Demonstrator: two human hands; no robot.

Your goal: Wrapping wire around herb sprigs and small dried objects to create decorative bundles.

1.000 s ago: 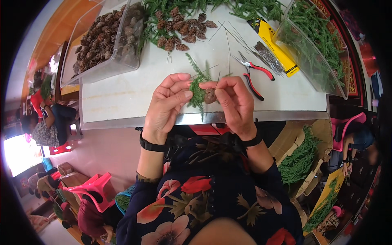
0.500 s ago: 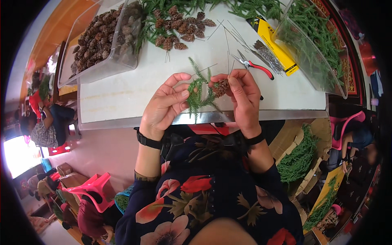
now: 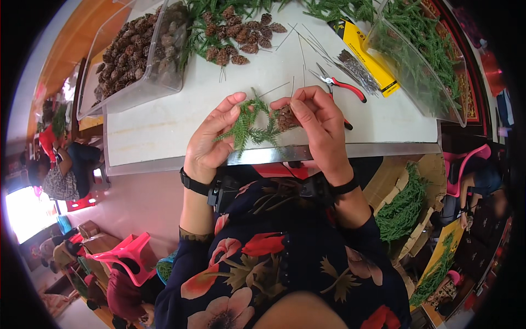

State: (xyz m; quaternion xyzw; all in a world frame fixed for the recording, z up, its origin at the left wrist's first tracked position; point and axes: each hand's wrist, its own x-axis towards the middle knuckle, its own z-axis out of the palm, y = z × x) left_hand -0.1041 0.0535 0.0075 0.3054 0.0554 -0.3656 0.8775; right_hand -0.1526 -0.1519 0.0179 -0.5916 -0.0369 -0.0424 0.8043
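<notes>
Over the near edge of the white table, my left hand point(image 3: 211, 134) pinches a green artificial pine sprig point(image 3: 247, 125) bent into a rough ring. My right hand point(image 3: 320, 120) has its thumb and fingers closed on a brown pine cone point(image 3: 286, 118), which sits against the right side of the sprig. Thin wires rise from around both; which piece each belongs to I cannot tell. Red-and-black pliers point(image 3: 344, 88) lie just beyond my right hand, one handle partly hidden behind it.
Loose pine cones point(image 3: 241, 35) lie at the far middle beside green sprigs. A clear bin of pine cones point(image 3: 131, 60) stands at left, a clear bin of greenery point(image 3: 419, 55) at right. Cut wires point(image 3: 359, 74) lie by a yellow package point(image 3: 367, 49). A cardboard box point(image 3: 424, 219) holds more greenery.
Both hands have shifted slightly left with the sprig and the pine cone. The sprig has turned, its leaves now spreading lower left. More of the pliers' lower handle shows.
</notes>
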